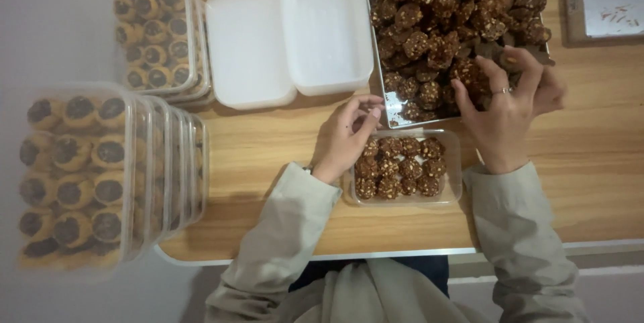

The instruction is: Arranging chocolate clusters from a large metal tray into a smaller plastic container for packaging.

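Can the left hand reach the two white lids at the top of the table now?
Probably yes. The left hand rests at the small box of cookies, and only bare table lies between it and the white lids.

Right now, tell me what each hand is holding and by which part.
The left hand pinches something small above the clear plastic container; what it is cannot be told. The right hand grips brown nut-crusted cookies from above, in the metal tray.
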